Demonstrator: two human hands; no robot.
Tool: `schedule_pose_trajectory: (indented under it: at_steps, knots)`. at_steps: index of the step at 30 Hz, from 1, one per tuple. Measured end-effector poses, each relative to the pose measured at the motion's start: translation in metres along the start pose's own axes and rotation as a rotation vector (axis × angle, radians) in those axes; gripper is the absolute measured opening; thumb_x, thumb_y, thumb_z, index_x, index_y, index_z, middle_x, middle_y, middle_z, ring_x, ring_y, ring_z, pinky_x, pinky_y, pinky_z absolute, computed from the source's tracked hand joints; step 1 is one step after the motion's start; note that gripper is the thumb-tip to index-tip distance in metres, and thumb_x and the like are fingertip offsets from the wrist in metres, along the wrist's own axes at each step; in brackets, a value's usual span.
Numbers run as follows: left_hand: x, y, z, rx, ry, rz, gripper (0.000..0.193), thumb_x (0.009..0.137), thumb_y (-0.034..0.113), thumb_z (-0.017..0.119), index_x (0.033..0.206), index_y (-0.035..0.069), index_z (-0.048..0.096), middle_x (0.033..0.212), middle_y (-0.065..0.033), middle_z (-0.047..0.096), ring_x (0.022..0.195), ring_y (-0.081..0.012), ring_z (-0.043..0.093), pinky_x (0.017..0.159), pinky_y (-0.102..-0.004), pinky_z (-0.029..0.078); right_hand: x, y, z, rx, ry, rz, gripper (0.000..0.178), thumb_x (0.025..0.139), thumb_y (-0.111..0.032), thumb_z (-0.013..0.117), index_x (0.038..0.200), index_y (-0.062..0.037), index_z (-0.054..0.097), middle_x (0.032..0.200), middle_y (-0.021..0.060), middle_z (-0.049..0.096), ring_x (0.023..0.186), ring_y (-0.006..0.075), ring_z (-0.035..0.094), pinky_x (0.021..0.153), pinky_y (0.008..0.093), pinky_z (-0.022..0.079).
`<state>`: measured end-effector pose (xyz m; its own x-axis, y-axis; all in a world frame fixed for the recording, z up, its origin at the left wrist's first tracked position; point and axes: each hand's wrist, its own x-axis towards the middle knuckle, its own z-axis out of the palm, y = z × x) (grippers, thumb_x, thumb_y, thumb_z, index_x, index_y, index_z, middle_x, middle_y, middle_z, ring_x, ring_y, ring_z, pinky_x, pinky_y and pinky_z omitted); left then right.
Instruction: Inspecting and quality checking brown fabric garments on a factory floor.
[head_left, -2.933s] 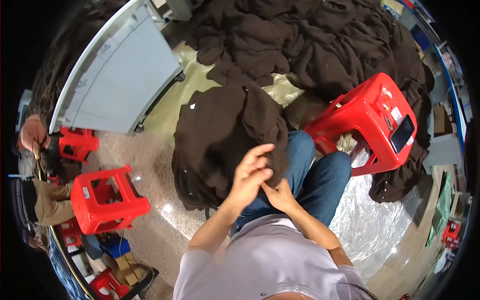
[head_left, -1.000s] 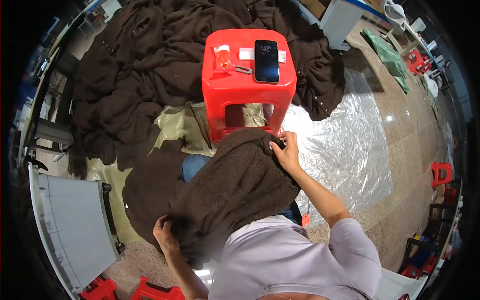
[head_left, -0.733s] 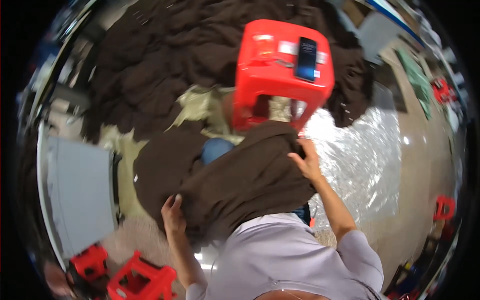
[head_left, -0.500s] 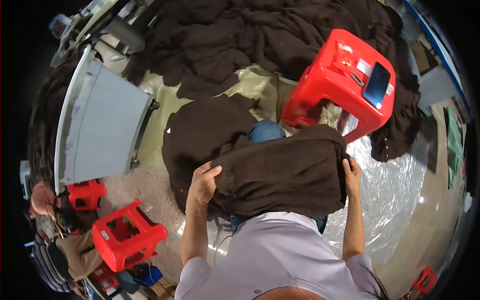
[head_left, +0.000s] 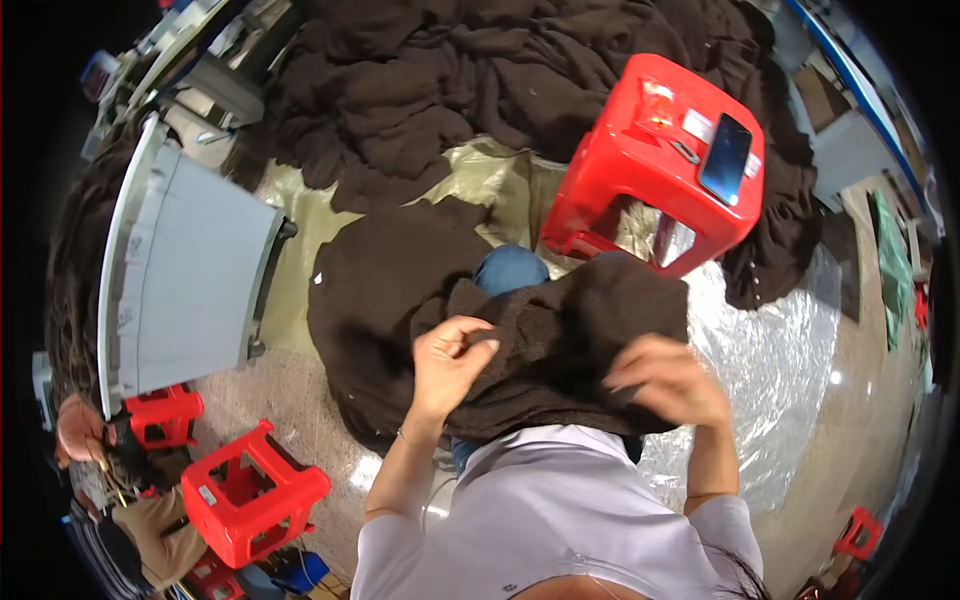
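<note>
Dark brown cloth [head_left: 560,350] lies across the person's lap, centre of frame, folded over on itself, its upper edge near the blue-jeaned knee [head_left: 508,270]. Left hand [head_left: 448,358] sits on the cloth's left part, fingers curled and pinching a fold of the fabric. Right hand [head_left: 668,380] is on the cloth's right part, lower centre-right, fingers bent down into the fabric; slightly blurred, looks like it grips the edge.

A second brown cloth piece [head_left: 385,300] spreads flat on the floor just left of the lap, touching the held cloth. Big heap of brown cloth [head_left: 480,90] fills the top of frame. Red plastic stool [head_left: 655,165] stands upper right, just above the held cloth, with a dark phone [head_left: 725,160] on its seat. Clear plastic sheet [head_left: 790,360] covers the floor at right. Grey panel [head_left: 185,275] lies at left. More red stools [head_left: 250,490] at lower left, and another person [head_left: 85,435] sits at the far left edge.
</note>
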<state>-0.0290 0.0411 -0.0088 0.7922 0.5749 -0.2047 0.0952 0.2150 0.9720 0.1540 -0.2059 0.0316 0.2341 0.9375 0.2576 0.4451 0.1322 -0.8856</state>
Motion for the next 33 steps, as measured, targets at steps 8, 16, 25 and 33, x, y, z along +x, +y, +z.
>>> schedule_pose_trajectory:
  at_steps: [8,16,25,33]
  knots:
    - [-0.009,-0.004,0.033,-0.042,-0.085,0.086,0.02,0.079,-0.016,0.06,0.094,-0.003,0.065,0.085,0.0013,0.061,0.075,-0.0024,0.055,0.064,-0.017,0.044,0.045,0.011,0.066,0.195,0.073,0.057,0.017,0.079,-0.001,0.063,0.095,-0.0025,0.067,0.099,0.0132,0.065,0.076,0.0246,0.065,0.065,0.0336,0.051]
    - [0.02,-0.037,0.027,-0.144,0.231,-0.102,0.018,0.079,-0.015,0.059,0.091,-0.004,0.066,0.08,0.0003,0.065,0.07,-0.0046,0.057,0.066,-0.0177,0.045,0.039,0.006,0.105,-0.279,0.265,0.069,0.028,0.077,0.002,0.066,0.104,-0.0049,0.064,0.079,0.0079,0.059,0.064,0.0281,0.062,0.055,0.0353,0.05]
    - [0.004,-0.007,0.032,-0.55,-0.053,-0.367,0.007,0.086,0.001,0.064,0.092,-0.002,0.065,0.087,-0.0043,0.067,0.076,-0.0085,0.061,0.072,-0.0219,0.048,0.039,0.001,0.105,-0.471,0.517,-0.211,0.031,0.065,0.005,0.074,0.093,0.0,0.062,0.085,0.0118,0.062,0.066,0.0249,0.064,0.054,0.0318,0.052]
    - [-0.009,-0.007,0.033,-0.461,-0.044,-0.226,0.008,0.088,0.0,0.065,0.095,-0.004,0.067,0.089,-0.0038,0.067,0.079,-0.0066,0.059,0.076,-0.0201,0.046,0.045,0.01,0.104,-0.552,0.494,-0.216,0.033,0.065,0.005,0.073,0.095,-0.0005,0.062,0.091,0.0118,0.064,0.073,0.0255,0.066,0.062,0.0325,0.055]
